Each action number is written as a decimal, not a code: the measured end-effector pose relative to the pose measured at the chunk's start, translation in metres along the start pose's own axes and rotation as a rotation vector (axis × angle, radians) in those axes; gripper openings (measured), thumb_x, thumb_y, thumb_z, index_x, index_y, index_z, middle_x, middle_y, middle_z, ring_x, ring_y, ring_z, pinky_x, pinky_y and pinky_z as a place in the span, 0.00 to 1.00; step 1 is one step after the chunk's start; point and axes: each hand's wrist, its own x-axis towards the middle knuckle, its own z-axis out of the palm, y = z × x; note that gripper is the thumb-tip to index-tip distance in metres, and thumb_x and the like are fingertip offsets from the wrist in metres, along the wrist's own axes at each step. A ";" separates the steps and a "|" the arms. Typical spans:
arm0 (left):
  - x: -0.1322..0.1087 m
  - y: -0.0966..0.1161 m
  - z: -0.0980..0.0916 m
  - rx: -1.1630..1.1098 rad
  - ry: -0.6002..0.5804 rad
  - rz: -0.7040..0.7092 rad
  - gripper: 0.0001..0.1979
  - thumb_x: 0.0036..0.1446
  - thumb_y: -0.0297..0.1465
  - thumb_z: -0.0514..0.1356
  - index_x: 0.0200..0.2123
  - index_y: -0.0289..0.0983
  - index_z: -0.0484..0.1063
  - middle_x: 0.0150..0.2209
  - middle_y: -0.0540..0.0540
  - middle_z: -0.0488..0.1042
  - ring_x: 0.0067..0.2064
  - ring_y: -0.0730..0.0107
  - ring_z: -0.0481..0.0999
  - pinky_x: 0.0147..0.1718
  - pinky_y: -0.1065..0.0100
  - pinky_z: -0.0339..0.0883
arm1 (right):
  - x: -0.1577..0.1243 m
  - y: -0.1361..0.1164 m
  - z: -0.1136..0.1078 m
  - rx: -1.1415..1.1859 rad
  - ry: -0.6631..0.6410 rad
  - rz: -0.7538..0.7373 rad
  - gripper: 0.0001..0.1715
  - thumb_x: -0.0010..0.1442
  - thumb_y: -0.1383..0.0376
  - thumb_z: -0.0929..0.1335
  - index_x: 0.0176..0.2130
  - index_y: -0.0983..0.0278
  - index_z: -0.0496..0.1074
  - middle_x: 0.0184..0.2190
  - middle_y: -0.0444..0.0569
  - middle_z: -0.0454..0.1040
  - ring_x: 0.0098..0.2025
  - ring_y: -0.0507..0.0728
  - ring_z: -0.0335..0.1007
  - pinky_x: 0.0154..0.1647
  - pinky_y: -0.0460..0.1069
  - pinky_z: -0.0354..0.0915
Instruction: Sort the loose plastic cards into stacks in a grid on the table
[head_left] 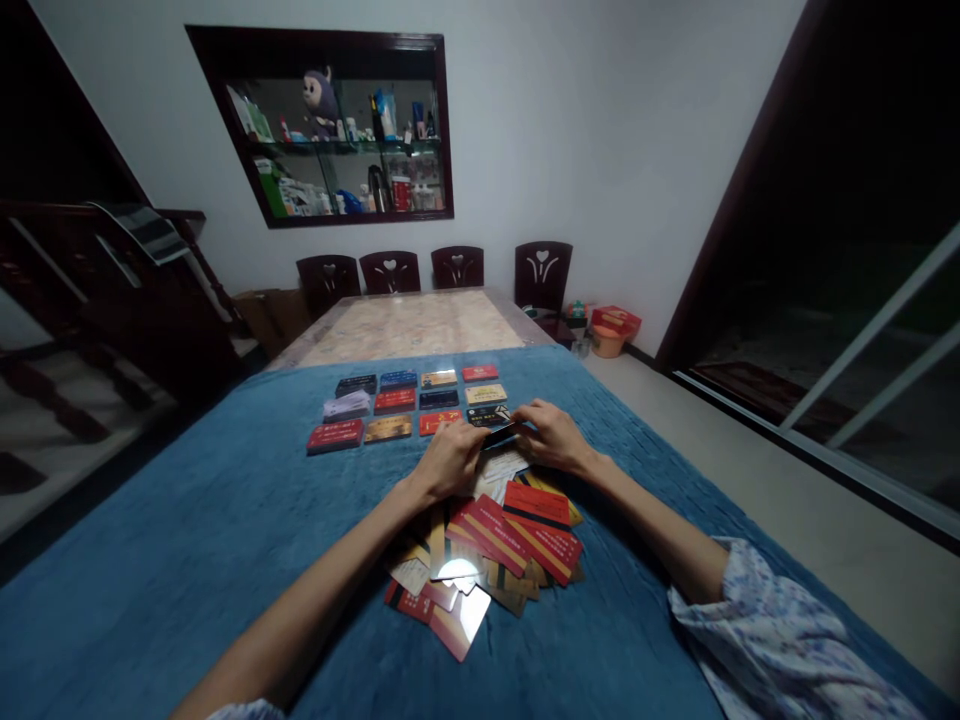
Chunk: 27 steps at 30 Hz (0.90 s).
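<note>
My left hand [452, 460] and my right hand [553, 436] pinch a dark card [498, 436] between them, one at each end. Just beyond it lies a stack of black cards [487, 414], nearest to my right hand. Below my hands, a loose heap of red, gold and white plastic cards [495, 535] spreads over the blue cloth, some with dark magnetic stripes. Further off, neat card stacks stand in rows, among them a red stack [335, 436], a gold stack [388, 428] and a blue stack [398, 379]. My left fingers partly cover an orange-red stack [438, 422].
The blue cloth [225, 520] covers the near part of a long table with a marble-like top [427, 325]. Dark wooden chairs [541, 275] stand at its far end. A glass-shelved wall niche [337, 145] holds bottles and a plush toy. An orange bucket [607, 340] sits on the floor.
</note>
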 end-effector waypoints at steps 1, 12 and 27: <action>0.001 -0.001 0.001 0.009 -0.002 -0.008 0.17 0.64 0.24 0.52 0.49 0.36 0.77 0.41 0.40 0.80 0.42 0.62 0.77 0.44 0.62 0.68 | 0.000 -0.001 0.000 0.000 -0.006 0.008 0.11 0.63 0.67 0.65 0.44 0.63 0.76 0.35 0.50 0.72 0.37 0.56 0.68 0.41 0.47 0.61; 0.009 -0.001 -0.003 0.046 -0.006 -0.090 0.21 0.56 0.19 0.53 0.50 0.37 0.75 0.41 0.41 0.78 0.45 0.59 0.75 0.45 0.61 0.68 | -0.002 -0.002 0.009 -0.030 0.003 0.073 0.17 0.65 0.69 0.64 0.52 0.62 0.71 0.36 0.49 0.74 0.35 0.55 0.69 0.39 0.46 0.60; 0.011 0.005 -0.004 0.009 0.017 -0.244 0.25 0.55 0.18 0.52 0.55 0.39 0.70 0.45 0.42 0.79 0.49 0.57 0.74 0.50 0.58 0.61 | 0.000 -0.010 0.009 -0.122 -0.042 0.016 0.31 0.59 0.73 0.67 0.61 0.64 0.64 0.49 0.54 0.77 0.49 0.59 0.70 0.49 0.51 0.59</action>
